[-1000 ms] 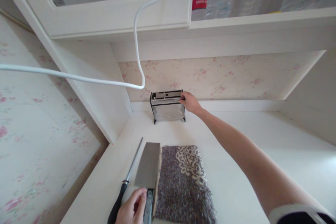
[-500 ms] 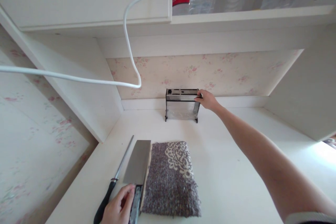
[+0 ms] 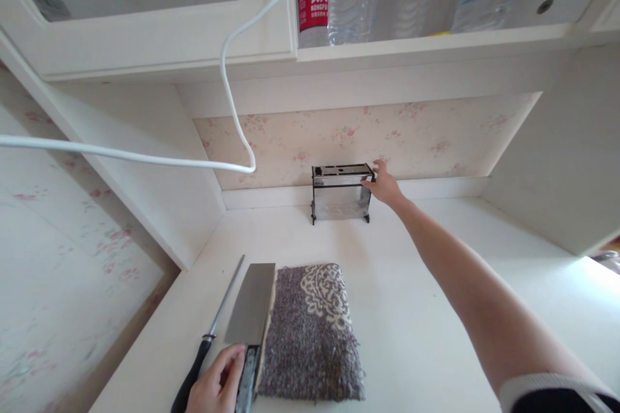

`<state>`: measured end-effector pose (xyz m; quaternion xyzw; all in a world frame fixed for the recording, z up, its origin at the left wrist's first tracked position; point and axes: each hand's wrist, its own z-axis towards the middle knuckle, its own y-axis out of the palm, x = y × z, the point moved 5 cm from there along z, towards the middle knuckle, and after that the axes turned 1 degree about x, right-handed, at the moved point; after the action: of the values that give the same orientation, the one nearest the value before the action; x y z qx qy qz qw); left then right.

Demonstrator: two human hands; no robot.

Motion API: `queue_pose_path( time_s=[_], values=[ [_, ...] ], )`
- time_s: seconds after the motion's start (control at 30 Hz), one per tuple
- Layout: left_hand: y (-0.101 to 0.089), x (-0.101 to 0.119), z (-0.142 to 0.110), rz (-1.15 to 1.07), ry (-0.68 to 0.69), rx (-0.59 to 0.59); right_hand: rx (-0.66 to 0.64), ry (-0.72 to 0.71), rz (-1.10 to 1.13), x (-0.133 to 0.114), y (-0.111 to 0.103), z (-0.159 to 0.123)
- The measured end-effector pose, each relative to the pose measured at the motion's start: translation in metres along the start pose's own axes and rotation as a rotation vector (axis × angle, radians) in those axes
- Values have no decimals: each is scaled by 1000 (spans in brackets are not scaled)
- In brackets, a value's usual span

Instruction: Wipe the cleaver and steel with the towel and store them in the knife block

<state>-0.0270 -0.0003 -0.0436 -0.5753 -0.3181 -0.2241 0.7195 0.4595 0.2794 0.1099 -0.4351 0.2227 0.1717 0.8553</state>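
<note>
A knife rack (image 3: 341, 201) with black ends and clear sides stands upright at the back of the white counter. My right hand (image 3: 382, 185) is at its right end, with fingers apart and the thumb side near or against the top corner. At the front left, my left hand (image 3: 219, 379) is curled against the dark handle of a cleaver (image 3: 250, 304), whose broad grey blade lies flat. Right of the cleaver is a folded grey-brown mat (image 3: 310, 342) with a cream pattern. A honing steel (image 3: 196, 361) with a black handle lies left of the cleaver.
A white cable (image 3: 223, 71) hangs across the upper left. Overhead, a cabinet shelf (image 3: 436, 44) holds several plastic water bottles (image 3: 351, 3). White side panels (image 3: 140, 135) flank the counter (image 3: 402, 335), and flowered wallpaper (image 3: 426, 135) covers the back wall.
My right hand's fingers have loosened and spread from their grip on the knife rack. The rack has shifted slightly right along the counter. My left hand stays at the cleaver handle.
</note>
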Motion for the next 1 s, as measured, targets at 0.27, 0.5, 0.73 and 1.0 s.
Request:
queue_pose_path(
  time_s=[0.27, 0.5, 0.73, 1.0],
  values=[
    [-2, 6, -3, 0, -4, -61, -157, 429, 613, -20, -7, -98],
    [-7, 21, -13, 171, -51, -110, -845, 665, 786, -59, 18, -268],
    [-2, 45, -30, 471, 23, -257, -1069, 696, 857, -103, 41, -324],
    [0, 47, -25, 542, -51, -343, -833, 521, 1176, -140, 53, -331]
  ],
)
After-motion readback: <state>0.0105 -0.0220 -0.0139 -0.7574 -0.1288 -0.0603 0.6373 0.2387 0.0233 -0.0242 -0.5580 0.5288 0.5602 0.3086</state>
